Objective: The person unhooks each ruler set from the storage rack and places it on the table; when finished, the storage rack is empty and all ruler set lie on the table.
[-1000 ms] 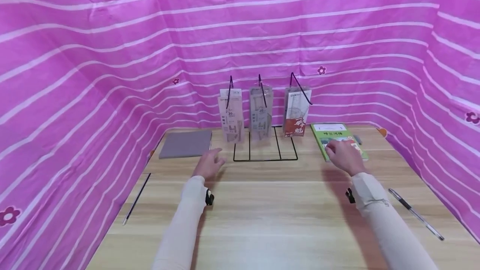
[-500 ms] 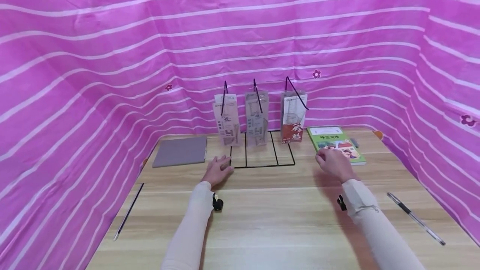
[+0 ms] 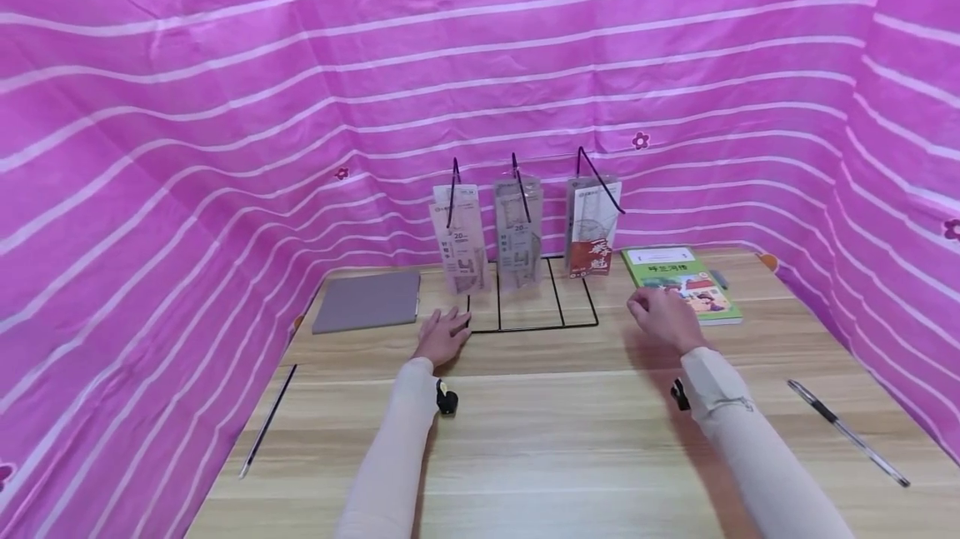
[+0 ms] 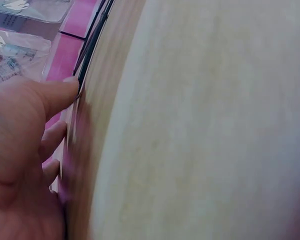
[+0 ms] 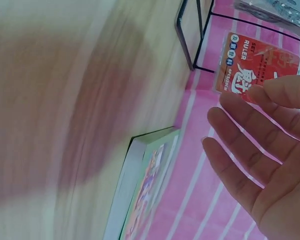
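A black wire rack [image 3: 532, 327] stands at the back of the table, with three clear packets hanging on it: left [image 3: 459, 247], middle [image 3: 517, 239] and right [image 3: 592, 231]. My left hand [image 3: 442, 336] lies low by the rack's front left corner; in the left wrist view its thumb touches or nearly touches the black wire [image 4: 90, 50]. My right hand [image 3: 664, 319] holds nothing, in front of the green book [image 3: 686, 276]. In the right wrist view its relaxed fingers [image 5: 240, 145] spread between the book [image 5: 145, 180] and the red-labelled packet [image 5: 255, 65].
A grey notebook [image 3: 367, 301] lies at the back left. One pen [image 3: 268, 421] is by the left edge, another pen [image 3: 847, 432] at the right. A small grey item [image 3: 719, 279] sits beside the book. Pink striped cloth [image 3: 480, 72] surrounds the table's back and sides.
My left hand has moved right and nearer, from beside the notebook to the rack's front left corner. My right hand has shifted slightly left, off the book. The view has tilted a little.
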Action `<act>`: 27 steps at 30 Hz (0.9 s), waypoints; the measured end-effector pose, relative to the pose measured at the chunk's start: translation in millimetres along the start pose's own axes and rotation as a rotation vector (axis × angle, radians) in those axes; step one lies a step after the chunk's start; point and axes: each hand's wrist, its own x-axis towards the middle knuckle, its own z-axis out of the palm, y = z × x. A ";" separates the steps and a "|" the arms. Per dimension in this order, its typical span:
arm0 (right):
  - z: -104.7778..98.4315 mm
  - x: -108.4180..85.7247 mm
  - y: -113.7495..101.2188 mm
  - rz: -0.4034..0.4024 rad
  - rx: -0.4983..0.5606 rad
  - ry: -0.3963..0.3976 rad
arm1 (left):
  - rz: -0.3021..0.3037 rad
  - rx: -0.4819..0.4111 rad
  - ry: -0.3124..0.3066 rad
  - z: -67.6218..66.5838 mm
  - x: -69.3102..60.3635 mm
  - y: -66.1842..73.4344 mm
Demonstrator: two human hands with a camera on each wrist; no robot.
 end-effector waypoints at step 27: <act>-31.6 88.9 -19.3 0.025 0.776 0.253 | -0.014 0.000 0.059 4.7 0.5 -2.2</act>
